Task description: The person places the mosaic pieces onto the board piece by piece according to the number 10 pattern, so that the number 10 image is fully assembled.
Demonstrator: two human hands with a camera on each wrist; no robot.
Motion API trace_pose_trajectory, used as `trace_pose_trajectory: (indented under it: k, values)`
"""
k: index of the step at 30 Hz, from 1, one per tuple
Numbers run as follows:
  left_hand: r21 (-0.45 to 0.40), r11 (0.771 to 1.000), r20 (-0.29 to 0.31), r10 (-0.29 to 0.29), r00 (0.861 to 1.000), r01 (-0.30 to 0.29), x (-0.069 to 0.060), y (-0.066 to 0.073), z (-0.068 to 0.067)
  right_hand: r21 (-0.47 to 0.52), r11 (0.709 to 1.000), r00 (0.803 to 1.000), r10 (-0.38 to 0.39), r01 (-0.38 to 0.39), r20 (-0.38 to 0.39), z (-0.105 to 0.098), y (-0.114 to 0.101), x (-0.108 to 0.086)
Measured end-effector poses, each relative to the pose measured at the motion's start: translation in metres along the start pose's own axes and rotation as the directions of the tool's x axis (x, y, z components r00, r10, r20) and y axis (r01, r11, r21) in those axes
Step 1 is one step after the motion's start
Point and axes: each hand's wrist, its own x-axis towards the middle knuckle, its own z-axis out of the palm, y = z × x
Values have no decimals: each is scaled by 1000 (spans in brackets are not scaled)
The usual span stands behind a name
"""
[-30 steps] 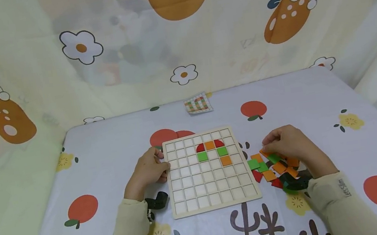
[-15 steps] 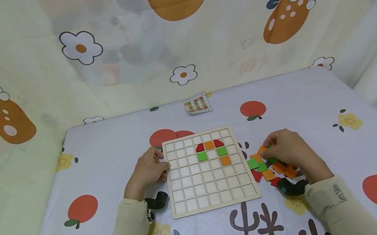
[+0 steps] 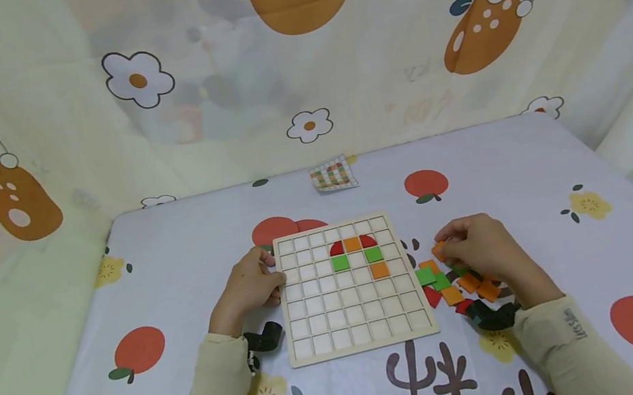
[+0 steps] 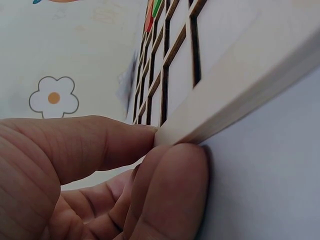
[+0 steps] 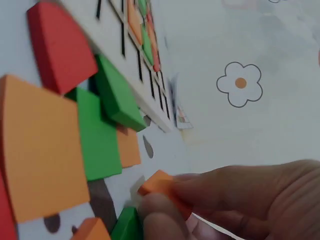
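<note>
A square wooden grid board (image 3: 357, 296) lies on the table, with two green, two orange and two red pieces in its upper cells. My left hand (image 3: 246, 283) pinches the board's left edge between thumb and fingers, as the left wrist view shows close up. To the right of the board is a loose pile of orange, green and red pieces (image 3: 452, 295). Over the pile's upper part, my right hand (image 3: 485, 248) pinches an orange piece (image 5: 162, 186) between thumb and finger. The hand covers part of the pile.
Behind the board, near the table's back edge, a small card (image 3: 333, 175) bears a coloured grid pattern. A printed cloth (image 3: 175, 247) covers the table, and patterned curtain (image 3: 214, 103) hangs behind it. Each wrist carries a black device.
My right hand has shifted slightly at the pile, and an orange piece is now between its fingertips. The left hand and the board have stayed in place.
</note>
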Motion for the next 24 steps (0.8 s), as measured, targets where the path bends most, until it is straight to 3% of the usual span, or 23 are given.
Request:
trace_pose_trajectory:
  k: [6, 24]
  values:
    - [2, 1000, -3, -4, 1000, 4, 0, 0, 0, 190, 982, 1000, 4, -10, 27, 3, -1, 3]
    - [-9, 1000, 6, -8, 1000, 8, -1, 1, -1, 315, 949, 989, -21, -25, 143, 26, -31, 12]
